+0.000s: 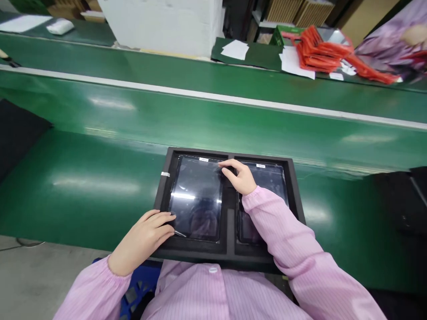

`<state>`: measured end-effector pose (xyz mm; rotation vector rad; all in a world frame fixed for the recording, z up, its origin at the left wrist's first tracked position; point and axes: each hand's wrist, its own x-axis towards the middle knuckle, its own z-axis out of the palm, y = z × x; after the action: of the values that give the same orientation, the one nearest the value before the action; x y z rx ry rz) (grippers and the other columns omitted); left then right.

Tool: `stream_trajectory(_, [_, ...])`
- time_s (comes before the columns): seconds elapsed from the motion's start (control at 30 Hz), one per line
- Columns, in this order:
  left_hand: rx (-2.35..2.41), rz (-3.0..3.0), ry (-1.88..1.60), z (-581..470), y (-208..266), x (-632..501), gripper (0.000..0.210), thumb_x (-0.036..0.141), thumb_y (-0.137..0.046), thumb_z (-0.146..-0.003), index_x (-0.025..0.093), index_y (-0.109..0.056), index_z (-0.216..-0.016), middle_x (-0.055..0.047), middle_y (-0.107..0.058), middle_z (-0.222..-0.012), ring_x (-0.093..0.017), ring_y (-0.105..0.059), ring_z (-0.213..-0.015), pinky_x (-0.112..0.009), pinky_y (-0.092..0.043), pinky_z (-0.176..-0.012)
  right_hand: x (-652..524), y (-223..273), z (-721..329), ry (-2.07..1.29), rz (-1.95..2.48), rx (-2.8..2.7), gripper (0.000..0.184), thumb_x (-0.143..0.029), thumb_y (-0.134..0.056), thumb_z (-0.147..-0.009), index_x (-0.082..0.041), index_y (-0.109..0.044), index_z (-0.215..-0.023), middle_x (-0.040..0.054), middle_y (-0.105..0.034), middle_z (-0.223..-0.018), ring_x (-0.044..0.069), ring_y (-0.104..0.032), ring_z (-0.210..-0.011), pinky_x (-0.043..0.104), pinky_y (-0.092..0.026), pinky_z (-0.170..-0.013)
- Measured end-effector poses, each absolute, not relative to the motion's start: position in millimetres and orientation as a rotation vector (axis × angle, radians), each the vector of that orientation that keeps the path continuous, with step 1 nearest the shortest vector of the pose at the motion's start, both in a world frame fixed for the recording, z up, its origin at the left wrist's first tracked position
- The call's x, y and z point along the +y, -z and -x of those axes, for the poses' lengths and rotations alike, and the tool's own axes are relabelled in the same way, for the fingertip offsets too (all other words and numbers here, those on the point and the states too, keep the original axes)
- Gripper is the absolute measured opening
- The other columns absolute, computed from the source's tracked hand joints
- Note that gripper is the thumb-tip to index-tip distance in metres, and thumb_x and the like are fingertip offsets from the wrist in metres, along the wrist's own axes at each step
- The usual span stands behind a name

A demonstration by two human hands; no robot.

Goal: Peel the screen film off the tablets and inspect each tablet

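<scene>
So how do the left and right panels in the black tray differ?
The left panel lies mostly uncovered, while the right panel is partly hidden by the right sleeve. The left panel shows a bright reflection; the right panel's visible part shows none so bright. Both are dark and glossy, with a white label at the top.

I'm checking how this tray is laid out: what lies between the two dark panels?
In the head view, a divider of the black tray lies between the left panel and right panel, with the right hand over its upper part.
</scene>
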<state>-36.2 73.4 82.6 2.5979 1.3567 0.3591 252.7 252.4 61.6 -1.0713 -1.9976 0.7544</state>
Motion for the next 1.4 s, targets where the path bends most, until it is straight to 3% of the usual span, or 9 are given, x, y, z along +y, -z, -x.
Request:
stream_trajectory(0.2, [1.634, -2.425, -0.615, 32, -73, 69, 0.008, 0.016, -0.053, -0.096, 0.021, -0.057, -0.092, -0.001, -0.075, -0.096, -0.02, -0.07, -0.102, -0.044, -0.033, -0.113, 243, -62, -252, -0.744, 1.076, -1.885, 0.018, -0.02, -0.054, -0.091, -0.021, -0.072, -0.091, 0.0049, -0.076, -0.091, 0.02, -0.069, -0.089, 0.039, -0.053, -0.089])
stream_trajectory(0.4, [1.97, -2.084, -0.81, 31, -53, 46, 0.007, 0.018, -0.053, -0.094, 0.02, -0.057, -0.089, -0.016, -0.061, -0.124, -0.035, -0.05, -0.131, -0.055, -0.039, -0.107, 245, -69, -262, -0.449, 1.151, -2.051, 0.02, -0.018, -0.054, -0.091, -0.023, -0.073, -0.091, 0.0063, -0.073, -0.09, 0.024, -0.064, -0.089, 0.045, -0.049, -0.088])
stream_trajectory(0.63, [1.941, -2.005, -0.721, 44, -38, 26, 0.005, 0.018, -0.056, -0.09, 0.022, -0.058, -0.089, -0.013, -0.048, -0.141, -0.038, -0.039, -0.141, -0.063, -0.034, -0.111, 252, -86, -290, -0.429, 1.336, -2.144, 0.019, -0.02, -0.056, -0.09, -0.02, -0.075, -0.091, 0.0042, -0.068, -0.076, 0.021, -0.058, -0.075, 0.038, -0.048, -0.074])
stream_trajectory(0.83, [1.956, -1.878, -0.718, 54, -27, 18, 0.006, 0.021, -0.057, -0.089, 0.023, -0.061, -0.084, -0.01, -0.047, -0.141, -0.034, -0.044, -0.137, -0.06, -0.042, -0.111, 245, -95, -301, -0.622, 1.605, -2.275, 0.017, -0.019, -0.058, -0.085, -0.021, -0.074, -0.091, 0.0002, -0.072, -0.076, 0.016, -0.059, -0.062, 0.031, -0.045, -0.062])
stream_trajectory(0.93, [1.99, -1.79, -0.755, 53, -25, 15, 0.006, 0.024, -0.058, -0.087, 0.024, -0.061, -0.082, -0.009, -0.049, -0.138, -0.035, -0.049, -0.133, -0.06, -0.045, -0.109, 244, -93, -299, -0.654, 1.643, -2.324, 0.016, -0.02, -0.059, -0.085, -0.021, -0.073, -0.092, -0.0012, -0.071, -0.072, 0.016, -0.061, -0.061, 0.03, -0.044, -0.06])
stream_trajectory(1.17, [2.06, -1.649, -0.811, 39, -35, 20, 0.011, 0.026, -0.056, -0.089, 0.022, -0.058, -0.079, -0.01, -0.051, -0.132, -0.035, -0.05, -0.131, -0.06, -0.039, -0.115, 246, -88, -297, -0.625, 1.617, -2.345, 0.015, -0.02, -0.061, -0.086, -0.02, -0.073, -0.095, -0.0017, -0.068, -0.069, 0.016, -0.059, -0.06, 0.03, -0.043, -0.06])
stream_trajectory(1.4, [2.028, -1.742, -0.8, 39, -37, 19, 0.009, 0.021, -0.055, -0.09, 0.024, -0.056, -0.082, -0.01, -0.048, -0.137, -0.034, -0.047, -0.131, -0.064, -0.036, -0.112, 244, -91, -293, -0.591, 1.651, -2.164, 0.012, -0.018, -0.061, -0.084, -0.021, -0.072, -0.086, -0.0029, -0.068, -0.066, 0.014, -0.058, -0.055, 0.027, -0.042, -0.057])
